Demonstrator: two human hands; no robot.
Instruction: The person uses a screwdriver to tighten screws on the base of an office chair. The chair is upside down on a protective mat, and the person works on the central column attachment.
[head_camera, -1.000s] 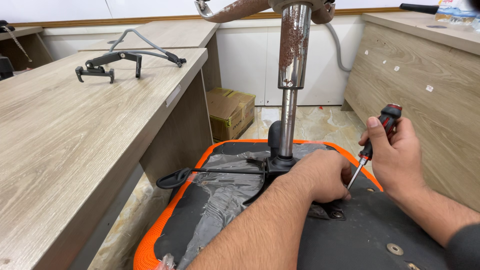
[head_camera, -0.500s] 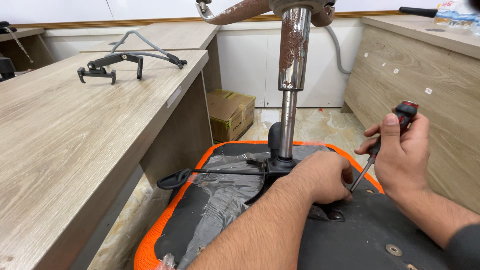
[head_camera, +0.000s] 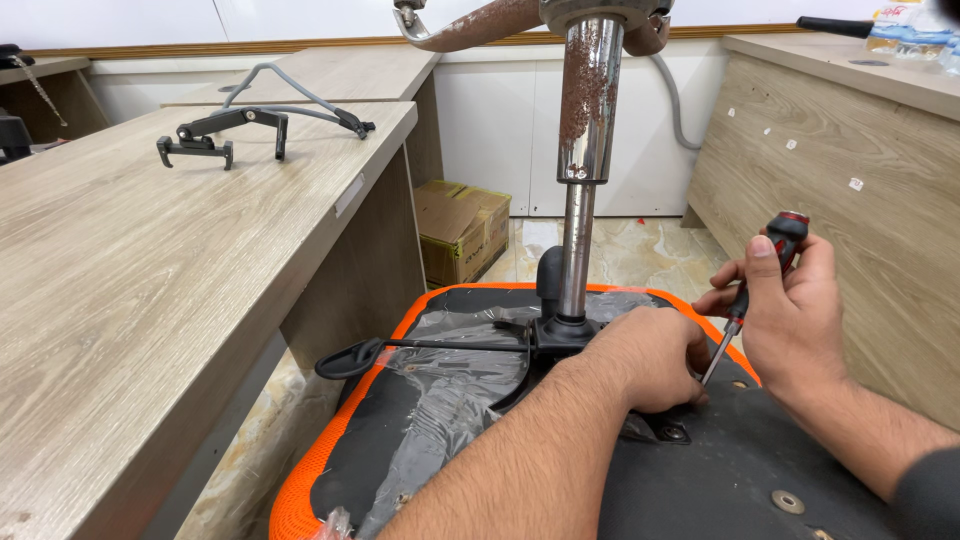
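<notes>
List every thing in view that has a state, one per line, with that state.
Office chair: upside down, underside facing up.
Chair post: upright, chrome patched with rust.
Plastic wrap: torn, crumpled on the seat's underside.
Lever: sticking out sideways.
Screwdriver: tilted, tip down at the seat plate.
Right hand: closed on the screwdriver.
Left hand: pressed on the seat plate.
Cardboard box: closed, on the floor.

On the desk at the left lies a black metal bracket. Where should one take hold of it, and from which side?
Grip the black metal bracket at its raised middle bar, coming from above. It rests on small feet on the wooden desk, so the bar likely leaves room for fingers. The grey tube behind crowds the far side.
</notes>
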